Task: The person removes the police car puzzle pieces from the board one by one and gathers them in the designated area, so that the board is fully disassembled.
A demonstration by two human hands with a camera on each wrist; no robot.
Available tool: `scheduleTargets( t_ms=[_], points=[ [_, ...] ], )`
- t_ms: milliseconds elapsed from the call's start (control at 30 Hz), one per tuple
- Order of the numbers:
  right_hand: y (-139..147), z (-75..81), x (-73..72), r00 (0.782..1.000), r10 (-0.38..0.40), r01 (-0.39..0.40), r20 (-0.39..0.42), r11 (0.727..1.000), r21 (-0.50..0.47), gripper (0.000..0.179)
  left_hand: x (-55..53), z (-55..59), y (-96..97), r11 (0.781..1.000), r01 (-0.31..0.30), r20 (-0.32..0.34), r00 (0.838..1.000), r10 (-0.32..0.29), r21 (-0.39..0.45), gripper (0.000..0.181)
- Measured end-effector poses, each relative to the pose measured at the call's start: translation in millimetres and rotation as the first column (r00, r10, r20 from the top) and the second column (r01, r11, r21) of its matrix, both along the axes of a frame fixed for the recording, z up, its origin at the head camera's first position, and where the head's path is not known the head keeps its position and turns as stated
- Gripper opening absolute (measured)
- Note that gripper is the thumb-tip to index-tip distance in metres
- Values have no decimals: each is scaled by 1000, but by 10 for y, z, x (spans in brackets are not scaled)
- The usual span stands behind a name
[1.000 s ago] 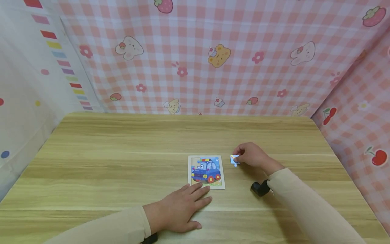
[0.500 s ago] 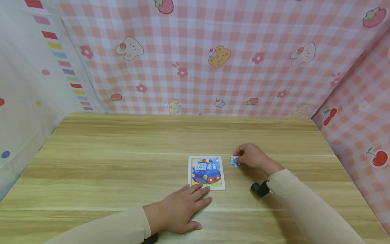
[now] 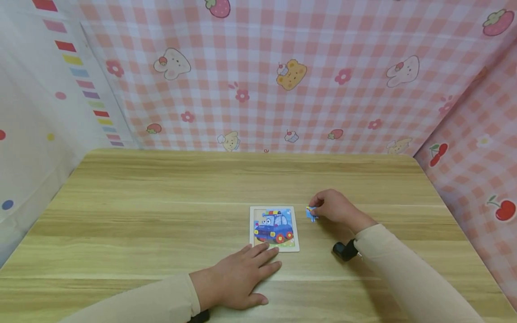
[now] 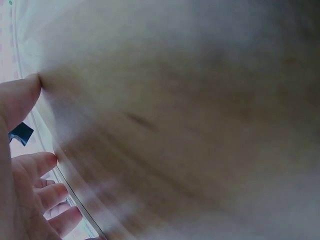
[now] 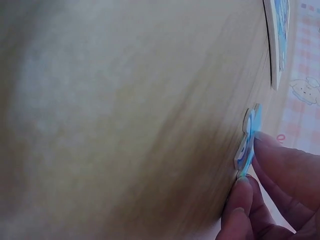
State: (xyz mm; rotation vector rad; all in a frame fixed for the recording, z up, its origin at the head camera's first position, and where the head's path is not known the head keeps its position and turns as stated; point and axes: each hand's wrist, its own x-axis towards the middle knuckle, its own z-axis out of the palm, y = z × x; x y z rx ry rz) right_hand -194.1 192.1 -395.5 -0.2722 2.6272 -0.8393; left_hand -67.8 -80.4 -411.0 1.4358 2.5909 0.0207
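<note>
A framed jigsaw puzzle [image 3: 273,228] of a blue cartoon car lies on the table, a bare wooden patch showing at its upper left. My left hand [image 3: 242,277] is spread palm down, its foremost fingertips over the near edge of the puzzle's pale frame. To the right of it, my right hand [image 3: 336,208] pinches a small light-blue puzzle piece [image 3: 310,214] between thumb and fingers. The right wrist view has this piece [image 5: 248,142] standing close over the wood, a knobbed outline facing the camera. Part of the piece is hidden behind the fingers.
The wood-grain table [image 3: 161,188] reaches back to a pink checked cloth [image 3: 250,67]. A white cloth with coloured dots [image 3: 36,148] hangs at the left, and another checked cloth [image 3: 480,179] at the right. A black device [image 3: 344,251] sits under my right wrist.
The puzzle piece in my right fingers has tilted slightly, and less of its light-blue face shows. Both hands and the framed puzzle stay practically where they were.
</note>
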Motion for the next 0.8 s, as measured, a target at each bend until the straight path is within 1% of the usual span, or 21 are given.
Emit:
scheduleTargets(
  t_ms=[133,267,333,400,567,667,800],
  points=[
    [-3,4,-3,1000,-2,2,12,1000,-1,9,4,-3,-2,1000,3,-12,1000,-3,4,67],
    [-4,21,5,1000,-24,24,15,1000,-16,12,2,-1,-5,1000,1,-3,1000,-1,3,67],
    [-16,26,16,999,-35,35,1,999,-31,14,0,1,-4,1000,2,0,1000,-2,3,67],
    [-39,28,27,999,-38,37,-31,998,-48,15,-3,6,-2,1000,1,6,1000,-1,0,67],
    [-136,38,53,993,-31,21,-116,996,-83,18,-5,9,2,1000,0,14,1000,0,-7,67],
    [-214,54,65,992,-25,13,-126,995,-96,20,-5,1,-1,1000,1,11,1000,-1,-7,67],
    [-326,82,75,993,-5,-6,-119,996,-92,20,-10,-4,-8,1000,1,10,1000,-1,-5,67]
  ],
)
